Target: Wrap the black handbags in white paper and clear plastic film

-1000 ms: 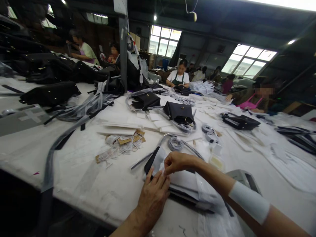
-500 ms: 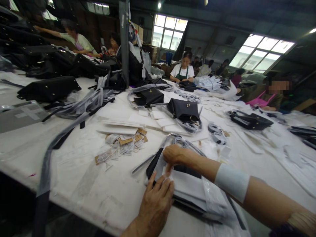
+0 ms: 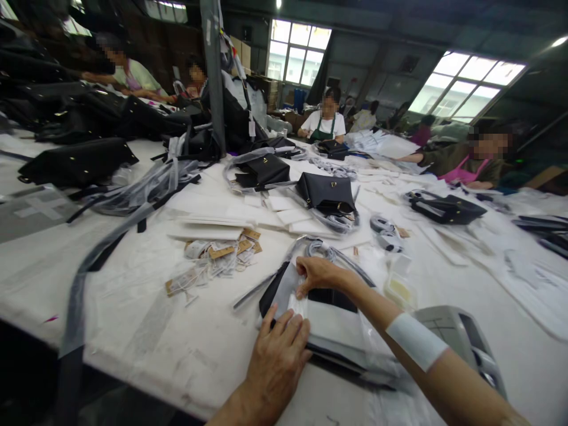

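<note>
A black handbag (image 3: 275, 293) with grey and white wrapping sheet (image 3: 337, 319) over it lies on the table in front of me. My left hand (image 3: 280, 355) rests on the bag's near left edge, palm down, fingers stretched out and slightly apart. Just beyond it, my right hand (image 3: 317, 276) is closed in a pinch at a whitish, partly see-through strip (image 3: 298, 304) on the wrapping. The strip runs from the right thumb towards the left fingertips. A coiled, wrapped strap (image 3: 322, 249) lies behind the right hand.
Brown tags with strings (image 3: 222, 252) lie to the left, before stacked white sheets (image 3: 208, 228). More black handbags (image 3: 327, 192) stand beyond. A grey plastic device (image 3: 461, 340) is beside my right forearm. A wrapped strap (image 3: 80, 296) hangs over the table edge (image 3: 133, 376). Co-workers sit across the table.
My right hand has drawn slightly back from the left fingertips, and the whitish strip shows between them. My right forearm has swung lower, uncovering the grey device. The left hand stays on the bag.
</note>
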Demonstrator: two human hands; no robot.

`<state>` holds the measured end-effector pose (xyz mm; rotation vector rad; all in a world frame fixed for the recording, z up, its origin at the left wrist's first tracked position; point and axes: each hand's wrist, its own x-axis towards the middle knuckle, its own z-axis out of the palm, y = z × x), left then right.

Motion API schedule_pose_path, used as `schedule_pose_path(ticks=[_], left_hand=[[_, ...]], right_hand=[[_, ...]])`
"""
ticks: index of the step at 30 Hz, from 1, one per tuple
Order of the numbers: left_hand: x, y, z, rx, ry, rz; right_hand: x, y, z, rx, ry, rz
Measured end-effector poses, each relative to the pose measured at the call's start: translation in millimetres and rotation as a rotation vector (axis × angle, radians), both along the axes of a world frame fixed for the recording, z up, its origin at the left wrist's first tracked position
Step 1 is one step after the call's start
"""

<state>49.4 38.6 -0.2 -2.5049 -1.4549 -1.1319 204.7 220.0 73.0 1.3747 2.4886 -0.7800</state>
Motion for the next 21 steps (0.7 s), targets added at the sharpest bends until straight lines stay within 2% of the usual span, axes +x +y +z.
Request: schedule_pose_path(ticks=[3, 6, 8, 11, 13, 15, 18, 21], left_hand=[[-1.3, -0.1, 2.9, -0.017, 0.011, -0.011], [-3.7, 1.4, 6.8, -0.028, 0.061, -0.035], [-5.6, 4.1, 10.6, -0.048, 0.1, -0.075], [-8.0, 9.5, 16.2, -0.072, 0.155, -0.151], [-9.3, 12.8, 18.1, -0.073, 0.185, -0.184], [-10.7, 15.0, 17.5, -0.068, 0.188, -0.197], [-14.1, 16.5, 13.3, -0.065, 0.171, -0.216], [-19.2, 16.1, 13.4, -0.064, 0.175, -0.229]], right_hand=[[3.8, 5.5, -9.1, -0.047, 0.052, -0.027], [2.3, 5.9, -13.7, -0.027, 0.077, -0.082], [3.4, 3.0, -8.7, -0.022, 0.114, -0.109], [21.3, -12.6, 14.2, -0.034, 0.214, -0.13], [45.1, -37.7, 30.2, -0.002, 0.285, -0.149], [72.2, -75.3, 35.9, 0.107, 0.314, -0.184], [105.2, -138.3, 21.0, 0.317, 0.155, -0.311], [121.4, -179.8, 1.0, 0.324, 0.106, -0.367]])
